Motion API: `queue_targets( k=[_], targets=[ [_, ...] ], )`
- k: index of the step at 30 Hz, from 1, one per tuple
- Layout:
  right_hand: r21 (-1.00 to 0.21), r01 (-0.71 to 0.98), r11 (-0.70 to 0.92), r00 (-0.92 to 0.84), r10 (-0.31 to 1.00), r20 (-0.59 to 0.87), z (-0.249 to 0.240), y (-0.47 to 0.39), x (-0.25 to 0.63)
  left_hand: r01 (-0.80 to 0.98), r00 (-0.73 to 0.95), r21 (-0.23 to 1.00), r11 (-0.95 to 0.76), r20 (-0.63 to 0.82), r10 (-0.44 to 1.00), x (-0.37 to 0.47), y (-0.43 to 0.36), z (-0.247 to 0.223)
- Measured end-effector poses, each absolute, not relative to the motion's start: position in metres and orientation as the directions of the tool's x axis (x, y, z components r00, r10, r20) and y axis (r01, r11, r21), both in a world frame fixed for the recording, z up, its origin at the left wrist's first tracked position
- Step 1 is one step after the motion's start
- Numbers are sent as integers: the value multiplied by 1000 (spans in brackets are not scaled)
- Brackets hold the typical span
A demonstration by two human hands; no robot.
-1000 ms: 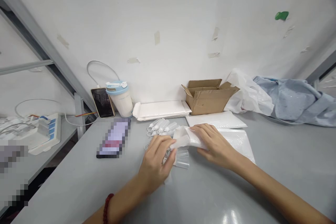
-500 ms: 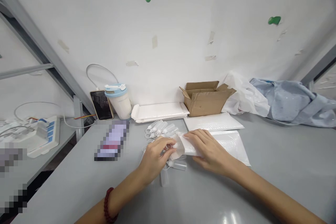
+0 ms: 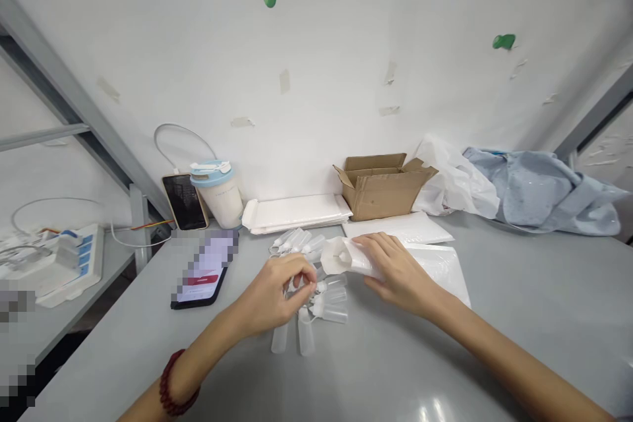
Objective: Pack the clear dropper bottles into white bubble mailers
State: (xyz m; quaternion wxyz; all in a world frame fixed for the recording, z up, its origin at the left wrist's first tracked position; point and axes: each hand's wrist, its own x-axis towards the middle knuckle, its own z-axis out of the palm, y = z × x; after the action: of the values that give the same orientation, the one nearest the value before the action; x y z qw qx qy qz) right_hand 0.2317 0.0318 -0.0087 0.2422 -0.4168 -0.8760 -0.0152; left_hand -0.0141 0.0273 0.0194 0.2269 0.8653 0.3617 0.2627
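Observation:
My right hand [image 3: 395, 273] grips a white bubble mailer [image 3: 359, 258], squeezed so its mouth gapes toward the left. Over a pile of small clear plastic bottles [image 3: 330, 312] with white caps and loops is my left hand [image 3: 277, 290]. Its thumb and fingertips are curled together; what they hold, if anything, cannot be made out. Several bottles lie partly hidden beneath it, and others show behind and in front. Another white mailer [image 3: 403, 229] lies flat beyond my right hand.
A stack of white mailers [image 3: 297, 211] and an open cardboard box [image 3: 388, 191] stand against the wall. To the left are a lidded cup [image 3: 222, 201], an upright phone [image 3: 185, 201] and a flat phone [image 3: 205, 270]. A white plastic bag [image 3: 457, 178] and blue cloth [image 3: 539, 191] lie at the right.
My left hand has drawn back leftward from the mailer's mouth to above the bottles. My right hand keeps its grip, and the mailer's opening now shows. The view has shifted slightly.

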Motion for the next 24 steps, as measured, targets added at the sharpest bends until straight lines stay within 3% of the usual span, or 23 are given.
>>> queue_targets(
  k=[4,8,15,20,24],
  targets=[
    [-175,757,629,-515,740,433,-8,32,235,585,702,550,-596,26,712,-27,20,18],
    [-166,747,644,-535,730,426,-11,32,233,614,717,551,-565,-89,691,-32,15,11],
    [-162,721,674,-575,712,403,-15,32,230,530,728,667,-523,-42,684,-29,19,5],
    [-160,724,671,-580,717,387,-15,32,230,413,582,858,-306,10,813,-34,25,14],
    [-164,722,672,-579,717,388,-14,31,229,343,467,911,-229,46,883,-38,30,13]
  ],
)
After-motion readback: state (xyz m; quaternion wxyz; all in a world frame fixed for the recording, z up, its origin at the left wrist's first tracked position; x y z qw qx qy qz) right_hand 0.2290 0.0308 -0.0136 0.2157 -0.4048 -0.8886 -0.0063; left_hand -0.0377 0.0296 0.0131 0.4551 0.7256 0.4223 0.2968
